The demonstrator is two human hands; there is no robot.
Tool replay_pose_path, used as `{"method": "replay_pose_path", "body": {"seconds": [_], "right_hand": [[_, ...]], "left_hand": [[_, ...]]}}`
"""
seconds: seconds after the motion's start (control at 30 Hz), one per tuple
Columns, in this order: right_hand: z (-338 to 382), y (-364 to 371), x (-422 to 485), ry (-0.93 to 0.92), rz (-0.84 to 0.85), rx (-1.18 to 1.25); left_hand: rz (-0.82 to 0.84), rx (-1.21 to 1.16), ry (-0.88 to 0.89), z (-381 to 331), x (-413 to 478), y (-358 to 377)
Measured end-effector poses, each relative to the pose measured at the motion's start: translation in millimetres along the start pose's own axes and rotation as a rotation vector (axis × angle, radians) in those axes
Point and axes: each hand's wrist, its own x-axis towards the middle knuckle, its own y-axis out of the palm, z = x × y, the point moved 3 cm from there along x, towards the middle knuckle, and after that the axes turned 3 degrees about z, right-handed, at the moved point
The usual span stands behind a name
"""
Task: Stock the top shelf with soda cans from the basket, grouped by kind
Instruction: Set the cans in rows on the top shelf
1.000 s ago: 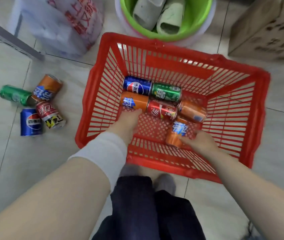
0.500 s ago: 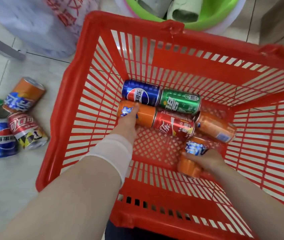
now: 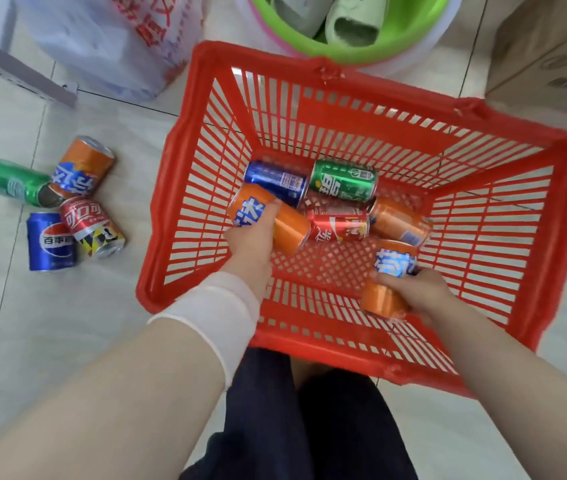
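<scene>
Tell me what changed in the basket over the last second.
The left hand closed around an orange can and tilted it up off the basket floor. The right hand kept holding its orange can. The other cans stayed put.

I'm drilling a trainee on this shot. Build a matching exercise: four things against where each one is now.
Things:
1. green can
2. Pepsi can
3. slippers
4. orange can

Places:
A. in the green basin
B. in the right hand
C. lying in the red basket
D. on the floor tiles

Pairs: 1-C, 2-D, 3-A, 4-B
</scene>
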Motion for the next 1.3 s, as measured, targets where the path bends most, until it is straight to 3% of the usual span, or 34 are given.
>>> {"method": "replay_pose_path", "body": {"seconds": [0.33,0.5,0.77,1.0,1.1,1.3], "right_hand": [[23.8,-46.0,-201.3,-0.126,0.086,0.141],[39.4,-71.3,-325.5,-0.151,0.136,0.264],[70.4,-122.4,-504.6,-0.327,0.213,0.399],[92.3,-154.5,-618.1,-0.542,0.179,0.443],[104.3,-165.1,-661.3,-0.631,0.13,0.439],[129.4,-176.2,-739.8,-0.823,-0.013,0.423]], "left_hand": [[0.33,0.067,0.129,-30.3,-218.4,-58.5],[0.408,0.188,0.111,-48.5,-338.3,-95.9],[0.67,0.218,0.116,-94.1,-500.4,-139.6],[0.819,0.356,0.368,-139.1,-600.6,-168.8],[0.794,0.487,0.558,-160.7,-639.6,-179.4],[0.779,0.517,0.988,-205.4,-714.5,-200.9]]}}
